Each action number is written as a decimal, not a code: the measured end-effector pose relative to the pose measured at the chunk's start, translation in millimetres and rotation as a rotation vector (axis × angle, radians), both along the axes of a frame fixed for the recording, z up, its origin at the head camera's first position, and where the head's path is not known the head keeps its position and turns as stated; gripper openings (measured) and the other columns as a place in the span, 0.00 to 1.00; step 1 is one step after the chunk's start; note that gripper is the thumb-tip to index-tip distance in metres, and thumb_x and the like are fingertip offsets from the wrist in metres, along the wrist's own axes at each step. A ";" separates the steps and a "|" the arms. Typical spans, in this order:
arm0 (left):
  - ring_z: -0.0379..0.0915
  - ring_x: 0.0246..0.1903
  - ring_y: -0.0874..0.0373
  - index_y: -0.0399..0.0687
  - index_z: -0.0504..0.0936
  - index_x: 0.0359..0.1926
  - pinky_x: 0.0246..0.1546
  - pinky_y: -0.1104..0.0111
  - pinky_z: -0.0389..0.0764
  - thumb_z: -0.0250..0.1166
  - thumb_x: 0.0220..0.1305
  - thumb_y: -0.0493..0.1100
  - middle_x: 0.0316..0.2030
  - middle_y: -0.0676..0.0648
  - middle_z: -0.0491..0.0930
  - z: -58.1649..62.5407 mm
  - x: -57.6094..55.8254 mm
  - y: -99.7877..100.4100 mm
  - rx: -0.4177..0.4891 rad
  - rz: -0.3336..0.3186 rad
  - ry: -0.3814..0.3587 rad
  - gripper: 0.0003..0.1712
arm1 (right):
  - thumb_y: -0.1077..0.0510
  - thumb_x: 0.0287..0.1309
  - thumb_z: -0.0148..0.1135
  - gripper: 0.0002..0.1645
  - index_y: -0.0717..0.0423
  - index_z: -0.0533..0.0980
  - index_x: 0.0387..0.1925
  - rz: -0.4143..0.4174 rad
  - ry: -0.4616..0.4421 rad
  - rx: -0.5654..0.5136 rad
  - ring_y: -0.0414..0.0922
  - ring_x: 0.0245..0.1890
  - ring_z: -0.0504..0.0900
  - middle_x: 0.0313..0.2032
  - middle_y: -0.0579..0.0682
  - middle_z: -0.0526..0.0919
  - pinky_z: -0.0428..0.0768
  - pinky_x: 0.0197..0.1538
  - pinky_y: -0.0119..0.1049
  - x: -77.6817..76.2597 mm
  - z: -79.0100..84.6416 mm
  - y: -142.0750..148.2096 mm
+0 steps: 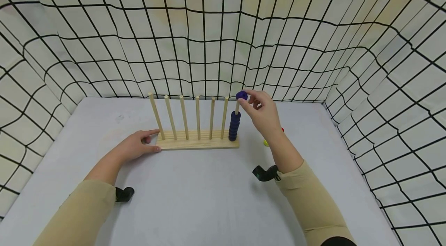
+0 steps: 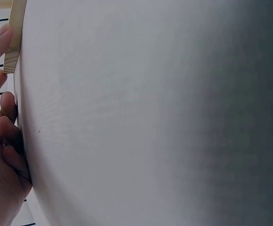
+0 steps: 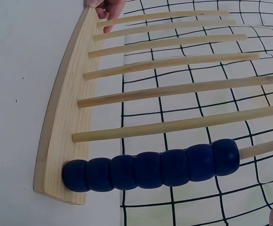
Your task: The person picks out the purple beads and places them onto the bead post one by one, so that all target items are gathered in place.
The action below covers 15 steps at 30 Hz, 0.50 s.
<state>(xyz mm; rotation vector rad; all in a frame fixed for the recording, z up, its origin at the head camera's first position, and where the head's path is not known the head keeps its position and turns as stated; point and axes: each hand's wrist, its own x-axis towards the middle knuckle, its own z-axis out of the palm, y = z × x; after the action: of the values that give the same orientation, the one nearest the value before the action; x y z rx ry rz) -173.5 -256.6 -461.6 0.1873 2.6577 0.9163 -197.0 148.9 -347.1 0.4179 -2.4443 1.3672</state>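
Observation:
A wooden peg board (image 1: 198, 144) with a row of upright pegs stands on the white table. Its rightmost peg carries a stack of dark blue beads (image 3: 148, 169), while the other pegs are bare. At the top of that peg my right hand (image 1: 262, 111) pinches one more dark blue bead (image 1: 242, 95) between thumb and fingers. My left hand (image 1: 136, 145) holds the board's left end, thumb at the front edge and index finger toward the back. In the left wrist view, the left hand's other fingers (image 2: 9, 132) curl beside the board's end.
A yellow bead (image 1: 266, 143) and a red bead (image 1: 282, 129) show partly behind the right forearm. Black netting (image 1: 205, 40) over pale sheeting rises behind the table (image 1: 195, 199) and along both sides.

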 end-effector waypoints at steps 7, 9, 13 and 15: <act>0.62 0.39 0.49 0.43 0.65 0.73 0.39 0.56 0.62 0.72 0.58 0.58 0.38 0.44 0.66 -1.7 -0.1 -0.9 0.005 0.005 -0.001 0.48 | 0.45 0.62 0.67 0.23 0.50 0.81 0.55 0.026 0.006 -0.004 0.45 0.34 0.69 0.36 0.48 0.74 0.70 0.37 0.39 -2.2 0.5 -3.0; 0.62 0.39 0.49 0.43 0.65 0.72 0.39 0.57 0.62 0.72 0.58 0.58 0.38 0.44 0.66 -2.6 -0.1 -0.9 0.003 0.004 0.002 0.48 | 0.44 0.62 0.67 0.23 0.49 0.81 0.54 0.024 -0.003 0.008 0.45 0.34 0.69 0.36 0.47 0.74 0.70 0.37 0.40 -2.3 0.2 -3.5; 0.62 0.40 0.49 0.43 0.65 0.72 0.39 0.57 0.63 0.72 0.58 0.59 0.39 0.44 0.66 -3.5 0.6 -0.3 -0.001 0.006 0.001 0.48 | 0.43 0.62 0.67 0.23 0.49 0.81 0.55 0.018 -0.028 0.035 0.45 0.34 0.69 0.36 0.48 0.73 0.70 0.37 0.40 -1.8 -0.7 -3.5; 0.62 0.40 0.49 0.43 0.66 0.72 0.39 0.57 0.63 0.72 0.57 0.59 0.39 0.43 0.66 -3.4 0.8 0.0 -0.001 0.008 0.001 0.48 | 0.43 0.62 0.67 0.24 0.49 0.81 0.55 0.015 -0.038 0.038 0.45 0.34 0.69 0.36 0.48 0.74 0.70 0.37 0.40 -1.5 -1.1 -3.4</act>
<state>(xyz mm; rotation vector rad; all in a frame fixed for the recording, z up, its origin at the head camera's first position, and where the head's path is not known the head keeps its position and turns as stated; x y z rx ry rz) -172.7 -256.6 -465.0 0.1776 2.6610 0.9180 -198.5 145.5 -348.2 0.4243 -2.5065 1.3483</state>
